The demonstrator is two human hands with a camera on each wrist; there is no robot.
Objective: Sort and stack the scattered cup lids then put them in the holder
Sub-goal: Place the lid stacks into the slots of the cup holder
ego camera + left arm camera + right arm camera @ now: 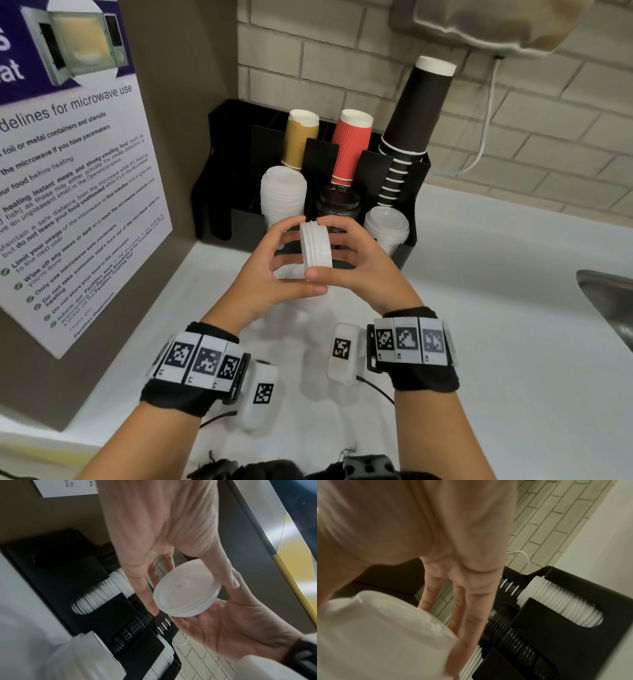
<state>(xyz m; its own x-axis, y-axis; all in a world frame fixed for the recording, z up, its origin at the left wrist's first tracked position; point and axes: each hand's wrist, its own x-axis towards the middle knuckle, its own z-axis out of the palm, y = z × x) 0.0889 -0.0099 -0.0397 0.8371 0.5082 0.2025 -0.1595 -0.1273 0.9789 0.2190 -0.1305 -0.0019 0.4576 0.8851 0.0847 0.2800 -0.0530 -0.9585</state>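
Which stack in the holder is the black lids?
Find the black holder against the brick wall. Its front row has three lid stacks; the black lids sit in the middle, below the red cup. Both neighbouring stacks are white.

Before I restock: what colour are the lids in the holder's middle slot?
Black lids, clearest in the right wrist view.

At the upper left of the head view we see a microwave-use notice (68, 171) fixed to a brown panel. Across the top runs a pale brick wall (342, 51), with a white cable (488, 113) hanging down it at the upper right. Below lies the white desk (496, 308), and at the right edge we see part of a metal sink (613, 301).
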